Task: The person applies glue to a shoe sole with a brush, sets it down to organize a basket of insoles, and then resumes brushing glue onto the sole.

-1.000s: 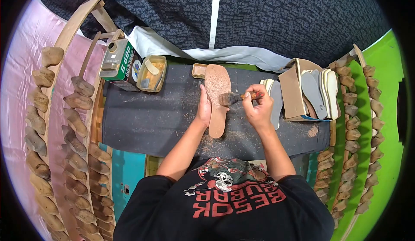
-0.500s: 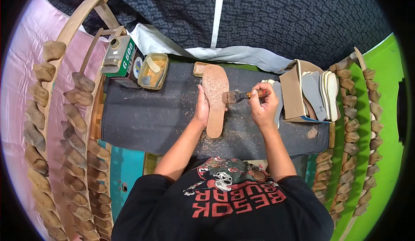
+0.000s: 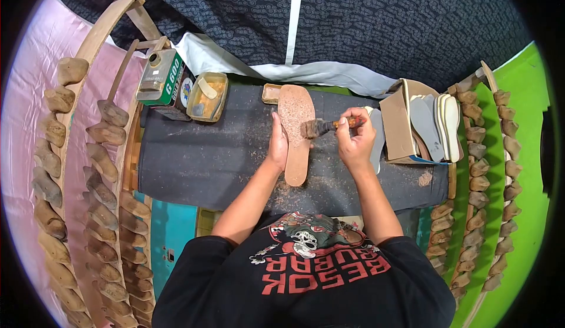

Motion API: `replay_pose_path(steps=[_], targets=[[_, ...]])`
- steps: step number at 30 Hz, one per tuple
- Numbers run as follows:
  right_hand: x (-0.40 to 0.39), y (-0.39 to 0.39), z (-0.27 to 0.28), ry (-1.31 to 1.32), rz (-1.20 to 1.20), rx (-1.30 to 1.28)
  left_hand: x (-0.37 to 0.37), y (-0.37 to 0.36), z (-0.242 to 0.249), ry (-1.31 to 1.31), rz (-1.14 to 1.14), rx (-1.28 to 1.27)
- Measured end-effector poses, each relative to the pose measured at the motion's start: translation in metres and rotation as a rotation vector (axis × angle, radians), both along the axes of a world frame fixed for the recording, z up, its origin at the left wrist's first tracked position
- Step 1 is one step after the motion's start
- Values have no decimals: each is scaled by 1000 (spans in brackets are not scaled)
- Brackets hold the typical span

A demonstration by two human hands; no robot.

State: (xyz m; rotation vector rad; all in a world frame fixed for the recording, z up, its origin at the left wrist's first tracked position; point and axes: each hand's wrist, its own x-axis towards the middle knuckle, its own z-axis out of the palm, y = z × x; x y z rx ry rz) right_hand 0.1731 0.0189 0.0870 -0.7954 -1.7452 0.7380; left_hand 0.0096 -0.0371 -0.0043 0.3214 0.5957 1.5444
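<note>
A tan shoe sole, speckled with crumbs over its wide upper part, is held upright above the dark cloth. My left hand grips it along its left edge, thumb on the near side and the other fingers hidden behind it. In my right hand is a paintbrush, pinched by its handle. Its dark bristles touch the right side of the sole's face, around mid-length.
A cardboard box of grey and cream soles stands right. At the back left are a metal can and a yellowish tray. A small box sits behind the sole. Racks of wooden shoe lasts flank the table, which is strewn with crumbs.
The sole has tilted and shifted slightly to the right. The brush has moved a little up and left across the sole's face, its bristles now bent against it.
</note>
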Motion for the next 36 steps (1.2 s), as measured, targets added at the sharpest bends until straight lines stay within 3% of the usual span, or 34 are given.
replay_pose_path(steps=[2, 4, 7, 11, 17, 19, 22, 27, 32, 36], targets=[[0, -3, -5, 30, 14, -5, 0, 5, 3, 7, 18, 20], [2, -14, -10, 39, 96, -105, 1, 8, 11, -179, 156, -78], [-7, -31, -2, -33, 71, -35, -13, 5, -9, -33, 26, 76], [-18, -25, -19, 111, 98, -166, -4, 6, 1, -33, 103, -32], [3, -7, -7, 22, 10, -39, -8, 9, 1, -192, 215, -69], [3, -5, -6, 50, -5, -58, -19, 1, -8, -39, -2, 76], [-6, -14, -6, 154, 6, -136, -4, 5, 2, -24, 43, -27], [-3, -18, -5, 8, -1, -13, 1, 12, 3, -96, 119, -76], [15, -4, -8, 31, -64, -50, -9, 5, 2, 47, 21, -41], [-7, -20, -2, 67, -10, 28, 2, 10, 3, -20, -25, 29]])
